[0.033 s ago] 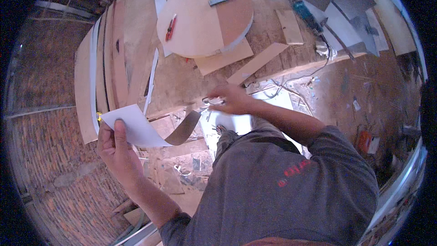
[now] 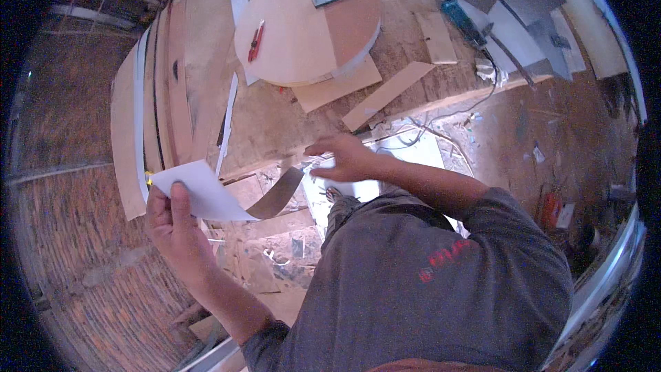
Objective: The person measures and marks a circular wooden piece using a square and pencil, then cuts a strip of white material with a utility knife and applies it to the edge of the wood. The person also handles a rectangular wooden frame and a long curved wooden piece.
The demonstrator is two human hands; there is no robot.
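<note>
My left hand [image 2: 182, 231] grips one end of a bendy laminate strip [image 2: 200, 191], thumb on its white face. The strip curls over so that its brown back shows toward the free end. Beside that end is my right hand [image 2: 352, 158], thumb and fingers apart, with nothing seen between them; a small gap seems to separate it from the strip. Ahead, a round wooden board [image 2: 289, 41] lies on the workbench [image 2: 268, 134]. A red utility knife [image 2: 256, 41] and a try square [image 2: 328, 0] rest on the board.
A teal power tool [image 2: 461, 22] with a dark cord [image 2: 475, 98] lies at the bench's right. Near the front edge is a flat wooden strip [image 2: 387, 96]. Grey and white sheets [image 2: 513, 34] cover the far right. Scraps litter the floor [image 2: 275, 258] below.
My right hand's fingers have spread apart; they were blurred and closer together before. The left hand and the strip have hardly moved.
</note>
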